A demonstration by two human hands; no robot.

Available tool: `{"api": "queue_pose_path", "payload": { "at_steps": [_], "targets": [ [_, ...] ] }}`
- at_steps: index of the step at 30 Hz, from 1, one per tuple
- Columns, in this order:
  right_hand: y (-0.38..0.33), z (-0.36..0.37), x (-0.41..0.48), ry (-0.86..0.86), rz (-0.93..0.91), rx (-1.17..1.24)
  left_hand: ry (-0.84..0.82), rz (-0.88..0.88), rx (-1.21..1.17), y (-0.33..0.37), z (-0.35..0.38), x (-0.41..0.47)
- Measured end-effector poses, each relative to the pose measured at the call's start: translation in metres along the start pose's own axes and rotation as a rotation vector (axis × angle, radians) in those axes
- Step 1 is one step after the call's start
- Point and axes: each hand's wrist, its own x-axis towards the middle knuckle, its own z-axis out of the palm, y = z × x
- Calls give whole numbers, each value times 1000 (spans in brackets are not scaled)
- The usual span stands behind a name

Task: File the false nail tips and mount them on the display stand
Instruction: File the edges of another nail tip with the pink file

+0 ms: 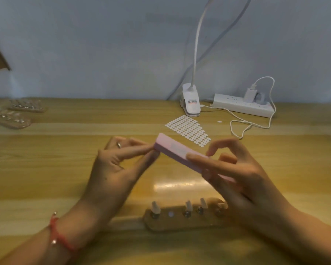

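Pink buffer block [177,150], raised over mid-table, slanting far-left to near-right. Right hand [235,175] grips its near-right half. Left hand [115,169] pinches at its far-left end, probably on a nail tip, too small to confirm. Step: filing. Display stand [172,220], near edge: three mounted tips [188,204], one bare post. Next: seat tip squarely there. Adhesive dot sheet [188,130] beyond.

Nothing can be read: blurred print is seen on the lamp clip [192,102] beyond the right hand [237,169] and on the gripped block [177,148].
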Motion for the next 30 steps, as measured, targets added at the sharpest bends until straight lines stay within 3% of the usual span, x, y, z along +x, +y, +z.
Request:
{"api": "queue_pose_path", "payload": {
  "at_steps": [4, 7, 11, 15, 18, 22, 26, 30],
  "targets": [
    [-5, 5, -1, -24, -75, -3, -160, -20, 15, 3, 10, -12],
    [-4, -2, -2, 24, -22, -14, -57, -47, -7, 0, 1, -2],
    [-8, 5, -1, 3, -95, -36, -188, -78, -75, 4, 9, -12],
    [-6, -2, -3, 26, -47, -33, -82, -101, -112, 2, -1, -3],
    [-9, 5, -2, 7, -117, -48, -236, -77, -136, 11, 7, -9],
    [-5, -3, -2, 37, -88, -59, -93, -112, -133, 4, -2, -1],
    [-10, 4, -1, 11, -152, -37, -251, -75, -169, 13, 11, -11],
    [-9, -4, -3, 33, -75, -36, -108, -102, -177, 6, 1, -4]
  ]
}}
